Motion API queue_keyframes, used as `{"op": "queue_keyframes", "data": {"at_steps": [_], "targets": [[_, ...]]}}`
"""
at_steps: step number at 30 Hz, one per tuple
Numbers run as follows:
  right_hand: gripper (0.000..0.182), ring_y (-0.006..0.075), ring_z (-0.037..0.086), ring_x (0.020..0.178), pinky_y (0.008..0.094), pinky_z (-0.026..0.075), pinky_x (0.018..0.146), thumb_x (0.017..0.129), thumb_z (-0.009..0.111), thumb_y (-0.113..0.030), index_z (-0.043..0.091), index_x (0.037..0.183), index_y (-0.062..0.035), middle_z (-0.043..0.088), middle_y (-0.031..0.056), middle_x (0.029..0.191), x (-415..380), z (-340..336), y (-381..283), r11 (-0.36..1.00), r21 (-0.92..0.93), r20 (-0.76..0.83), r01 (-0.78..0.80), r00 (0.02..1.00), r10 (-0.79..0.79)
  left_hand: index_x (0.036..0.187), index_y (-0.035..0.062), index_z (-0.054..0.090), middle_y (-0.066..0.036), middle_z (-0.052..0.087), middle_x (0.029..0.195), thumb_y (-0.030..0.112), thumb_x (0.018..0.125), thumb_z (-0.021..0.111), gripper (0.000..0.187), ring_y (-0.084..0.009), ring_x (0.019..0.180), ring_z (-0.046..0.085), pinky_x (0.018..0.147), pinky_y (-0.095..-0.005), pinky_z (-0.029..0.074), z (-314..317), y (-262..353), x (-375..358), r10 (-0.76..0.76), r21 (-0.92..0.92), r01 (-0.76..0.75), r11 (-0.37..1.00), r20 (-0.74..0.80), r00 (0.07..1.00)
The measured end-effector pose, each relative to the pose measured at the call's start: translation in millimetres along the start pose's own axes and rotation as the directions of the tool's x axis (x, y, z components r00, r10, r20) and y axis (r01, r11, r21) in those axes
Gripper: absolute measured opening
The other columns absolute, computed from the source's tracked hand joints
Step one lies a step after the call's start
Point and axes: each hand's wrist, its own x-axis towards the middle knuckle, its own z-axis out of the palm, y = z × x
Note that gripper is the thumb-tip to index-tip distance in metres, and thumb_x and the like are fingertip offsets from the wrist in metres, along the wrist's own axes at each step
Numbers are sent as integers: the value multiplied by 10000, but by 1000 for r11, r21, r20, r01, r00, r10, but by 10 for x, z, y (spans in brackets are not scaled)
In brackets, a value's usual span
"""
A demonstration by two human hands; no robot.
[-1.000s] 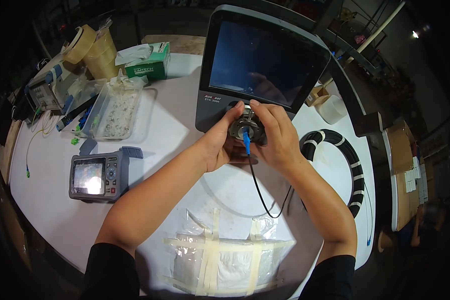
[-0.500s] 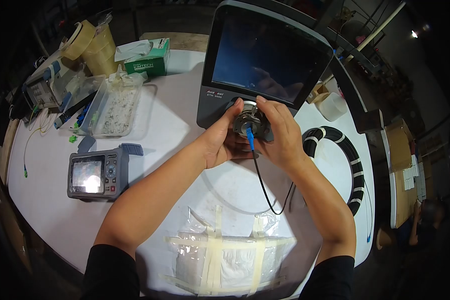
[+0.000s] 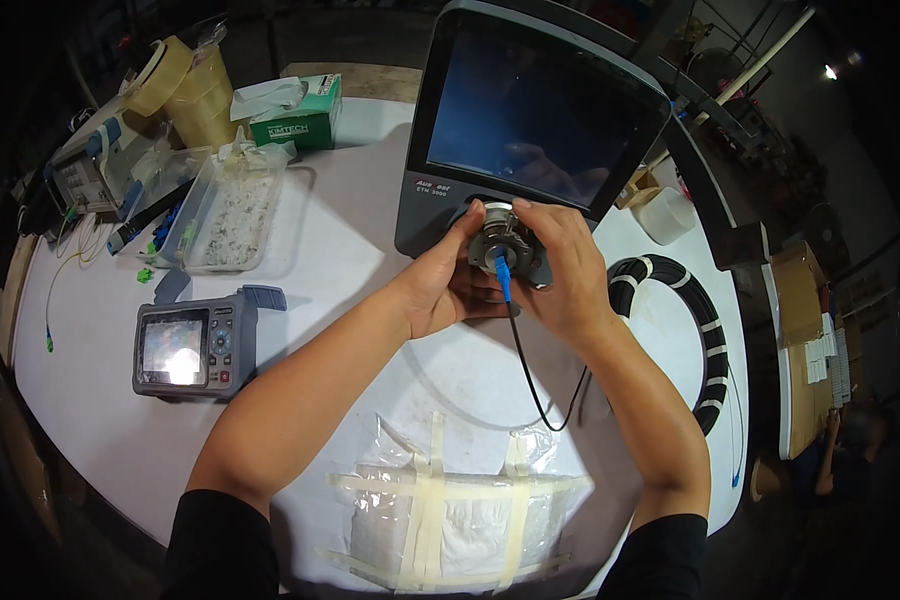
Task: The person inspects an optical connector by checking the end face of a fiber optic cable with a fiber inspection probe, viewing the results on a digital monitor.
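Note:
A round metal adapter fixture (image 3: 496, 240) sits on the lower front of a dark screen unit (image 3: 530, 110). My left hand (image 3: 445, 285) grips the fixture from the left, thumb on its upper rim and fingers curled underneath. From the right, my right hand (image 3: 570, 275) closes around it with the thumb and fingertips near the top. A blue fibre connector (image 3: 503, 280) is at the fixture's middle, its black cable (image 3: 526, 375) hanging down in a loop to the right. My hands partly cover the fixture.
A handheld tester (image 3: 195, 345) stands at the left, near a clear plastic bin (image 3: 235, 225). A green tissue box (image 3: 305, 115) and tape rolls (image 3: 195, 95) are behind. At the right lies a black cable coil (image 3: 712, 335). A taped plastic-covered pad (image 3: 460, 525) is in front.
Both hands stay on the fixture. My right fingertips have shifted slightly at its top, where a small metal pin showed more plainly before. The connector stays at the fixture's middle.

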Motion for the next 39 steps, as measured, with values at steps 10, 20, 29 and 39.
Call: {"op": "queue_keyframes", "data": {"at_steps": [10, 20, 29, 39], "targets": [[996, 344, 617, 992, 406, 534, 779, 521, 888, -18, 479, 1427, -80, 614, 143, 1128, -32, 59, -67, 992, -64, -28, -112, 993, 110, 1338, 141, 556, -108, 665, 1187, 769, 931, 429, 759, -266, 1126, 666, 1004, -514, 547, 57, 31, 2, -26, 37, 27, 999, -27, 999], [965, 358, 627, 967, 418, 528, 803, 502, 856, 22, 485, 1391, -35, 638, 160, 1144, -38, 62, -12, 999, -41, -45, -4, 999, 2, 1347, 118, 546, -120, 662, 1193, 782, 900, 476, 803, -275, 1120, 665, 990, -518, 559, -5, 4, 20, -10, 33, 11, 999, -24, 1000], [959, 355, 638, 999, 418, 536, 825, 490, 874, -5, 497, 1372, -34, 653, 160, 1201, -16, 43, -11, 1000, -21, -46, 17, 999, -18, 1357, 107, 545, -128, 668, 1191, 796, 883, 485, 839, -286, 1121, 665, 983, -535, 558, -24, -5, 9, 0, 19, 0, 1000, 12, 1000], [995, 313, 639, 957, 401, 504, 807, 518, 902, -47, 482, 1420, -45, 673, 124, 1129, -75, 36, -6, 998, -36, -36, -48, 998, 47, 1348, 140, 561, -123, 675, 1196, 770, 921, 445, 770, -293, 1127, 667, 967, -534, 560, -45, -20, 12, 16, -16, -16, 1000, 48, 999]]}}
